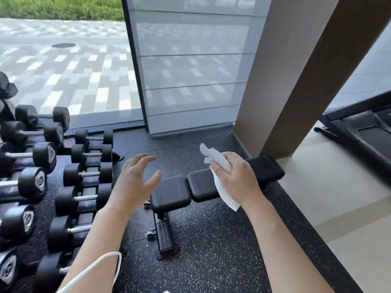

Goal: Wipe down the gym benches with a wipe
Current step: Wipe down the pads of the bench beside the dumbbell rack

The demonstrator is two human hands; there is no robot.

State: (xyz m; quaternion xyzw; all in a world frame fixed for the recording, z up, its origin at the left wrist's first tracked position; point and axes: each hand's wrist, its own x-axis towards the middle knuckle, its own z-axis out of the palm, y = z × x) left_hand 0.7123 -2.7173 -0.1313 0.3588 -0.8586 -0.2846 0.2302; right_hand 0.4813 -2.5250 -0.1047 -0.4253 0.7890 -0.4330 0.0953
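Approaching the bench [203,185], not yet wiping. Right hand [234,176] with fingers curled round the white wipe [220,176], held above the black pad; left hand [135,182] spread, holding nothing. Next, probably: lower wipe onto surface, stroke along.

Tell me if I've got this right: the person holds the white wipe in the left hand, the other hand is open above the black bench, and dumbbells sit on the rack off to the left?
Not quite: the head view shows the wipe in the right hand. The left hand is the open one above the bench; the dumbbells do sit left.
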